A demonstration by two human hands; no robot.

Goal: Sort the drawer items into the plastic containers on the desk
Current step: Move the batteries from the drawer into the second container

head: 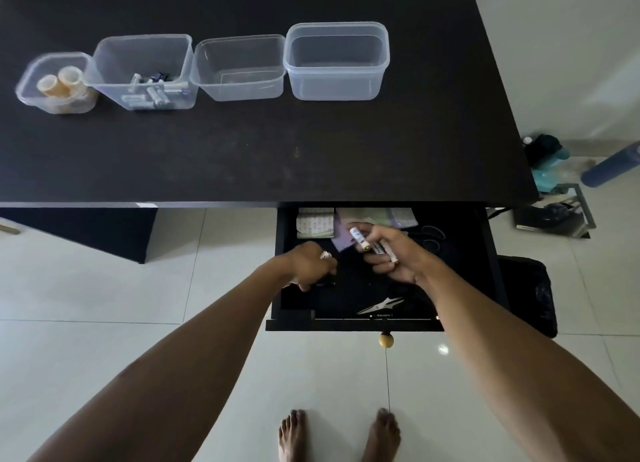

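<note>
Both hands are over the open black drawer (491,253) under the desk's front edge. My right hand (394,253) is shut on white batteries (360,240), at least two of them sticking out of the fingers. My left hand (311,266) is closed low in the drawer, with something small and white (325,255) at the knuckles; I cannot tell what it is. On the desk stand several clear containers: one with tape rolls (57,84), one with batteries (145,73), and two empty ones (239,68) (337,61).
In the drawer lie sticky-note pads (315,223), rubber bands (433,234) and scissors (381,305). The drawer's round knob (385,340) points toward me. My bare feet stand on the tiled floor. Bottles and a rack sit on the floor at the right.
</note>
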